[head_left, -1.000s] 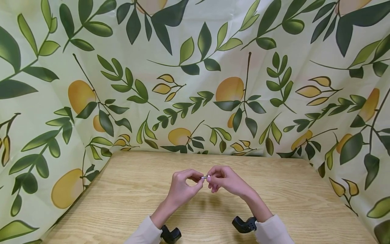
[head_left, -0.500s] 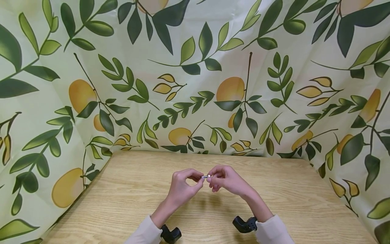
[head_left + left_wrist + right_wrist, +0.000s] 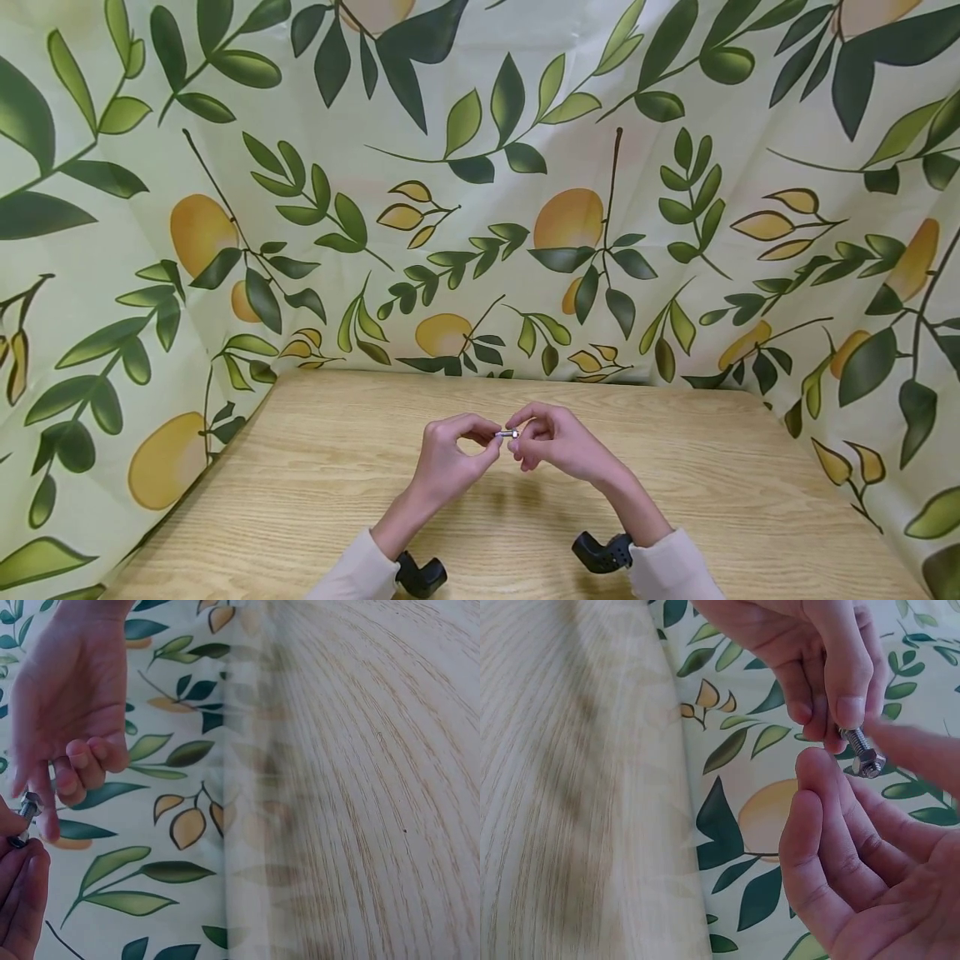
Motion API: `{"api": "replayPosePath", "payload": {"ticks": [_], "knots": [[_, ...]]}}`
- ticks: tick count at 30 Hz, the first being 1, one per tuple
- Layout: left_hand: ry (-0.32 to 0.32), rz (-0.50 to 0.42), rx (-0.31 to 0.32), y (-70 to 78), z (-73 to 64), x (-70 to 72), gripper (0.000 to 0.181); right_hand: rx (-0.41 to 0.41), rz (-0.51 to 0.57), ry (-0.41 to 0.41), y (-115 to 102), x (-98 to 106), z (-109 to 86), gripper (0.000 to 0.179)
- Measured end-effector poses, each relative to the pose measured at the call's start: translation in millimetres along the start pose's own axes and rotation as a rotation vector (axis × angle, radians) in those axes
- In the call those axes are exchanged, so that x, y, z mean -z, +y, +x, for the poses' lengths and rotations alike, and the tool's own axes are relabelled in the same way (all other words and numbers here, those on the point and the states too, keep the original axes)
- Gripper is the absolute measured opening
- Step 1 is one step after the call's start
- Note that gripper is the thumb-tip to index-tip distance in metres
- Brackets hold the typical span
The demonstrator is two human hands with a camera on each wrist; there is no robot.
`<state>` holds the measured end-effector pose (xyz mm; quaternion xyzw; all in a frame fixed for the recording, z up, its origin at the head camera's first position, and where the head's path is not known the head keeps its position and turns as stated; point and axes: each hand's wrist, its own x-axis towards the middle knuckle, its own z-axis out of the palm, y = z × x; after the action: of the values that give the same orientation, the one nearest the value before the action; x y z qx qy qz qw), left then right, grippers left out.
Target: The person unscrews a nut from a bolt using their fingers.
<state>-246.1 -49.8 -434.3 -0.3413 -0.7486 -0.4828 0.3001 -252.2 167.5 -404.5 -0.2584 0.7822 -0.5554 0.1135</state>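
My left hand (image 3: 453, 454) pinches a small silver bolt (image 3: 857, 741) between thumb and fingertips, its head end hidden in the grip. On the bolt's free end sits a hex nut (image 3: 868, 763), with a little of the threaded tip showing past it. My right hand (image 3: 558, 442) is held close beside that end, its fingers bent loosely and parted. In the right wrist view a blurred finger (image 3: 919, 754) of this hand lies alongside the bolt, and the other fingers stay below the nut with a gap. Both hands are raised over the wooden table (image 3: 337, 500).
A cloth (image 3: 480, 192) printed with leaves and orange fruit hangs behind the table and along both sides. Black wrist devices (image 3: 602, 552) are strapped on both arms, at the cuffs of the light sleeves (image 3: 675, 568).
The right hand's fingertips have spread apart at the nut, leaving more of it visible. The left hand keeps its pinch on the bolt and has hardly moved.
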Motion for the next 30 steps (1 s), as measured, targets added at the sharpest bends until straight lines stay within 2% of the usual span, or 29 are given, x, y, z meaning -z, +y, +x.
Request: {"api": "replayPosePath", "payload": {"ticks": [4,10,20,26,30], "knots": [[0.0,0.005,-0.012,0.1,0.2,-0.3,0.013,0.009,-0.024,-0.005,-0.1,0.8,-0.7,0.027],[-0.003,0.0,-0.001,0.8,-0.1,-0.6,0.015,0.027,0.002,-0.007,-2.2,0.0,-1.1,0.021],[0.009,-0.003,-0.011,-0.8,-0.7,-2.1,0.013,-0.008,-0.044,0.0,-2.7,2.5,-0.8,0.027],[0.003,0.001,-0.004,0.4,-0.5,-1.8,0.014,0.018,-0.007,-0.005,-1.5,1.1,-0.6,0.021],[0.002,0.008,-0.001,1.3,-0.8,-1.0,0.014,0.013,-0.002,0.005,-1.4,0.2,-0.1,0.025]]}}
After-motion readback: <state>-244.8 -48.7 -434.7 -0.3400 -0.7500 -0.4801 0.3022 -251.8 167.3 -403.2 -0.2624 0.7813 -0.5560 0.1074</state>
